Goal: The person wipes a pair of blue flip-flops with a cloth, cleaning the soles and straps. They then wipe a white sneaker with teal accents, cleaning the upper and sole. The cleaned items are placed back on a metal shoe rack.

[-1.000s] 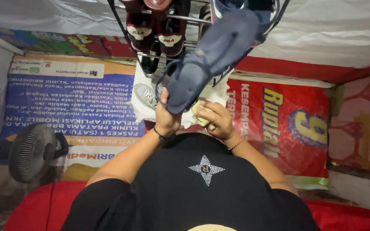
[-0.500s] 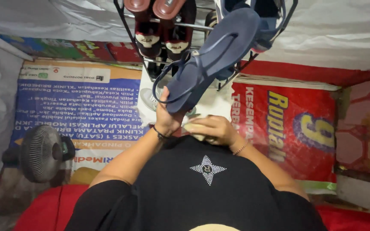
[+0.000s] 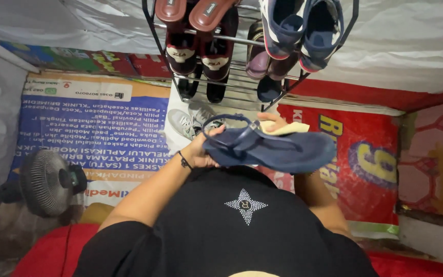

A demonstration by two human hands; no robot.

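The navy sandal [image 3: 278, 150] lies nearly level in front of the person's chest, its thin straps looping up at the end nearest the left hand [image 3: 201, 150]. That hand's fingers are clamped on the strap end of the sandal, thumb over the top edge, a dark band round the wrist just behind them. The right hand [image 3: 273, 121] is mostly hidden behind the sandal; only its fingertips show above the sole's far edge, pressed onto a pale yellow cloth [image 3: 285, 128] that sits against the sandal, and I cannot tell how tightly they close on it. Just beyond the fingers of both hands stands a black wire shoe rack [image 3: 232, 84], holding maroon shoes [image 3: 196, 51] on the side of the left hand and blue sneakers [image 3: 303, 31] on the side of the right. A grey sneaker [image 3: 181, 123] lies on the floor at the rack's foot, close to the left hand's knuckles. Printed banners cover the floor, a blue one [image 3: 93, 128] out past the left hand and a red one [image 3: 365, 154] past the right. A small dark fan [image 3: 42, 182] sits well away beyond the left elbow.
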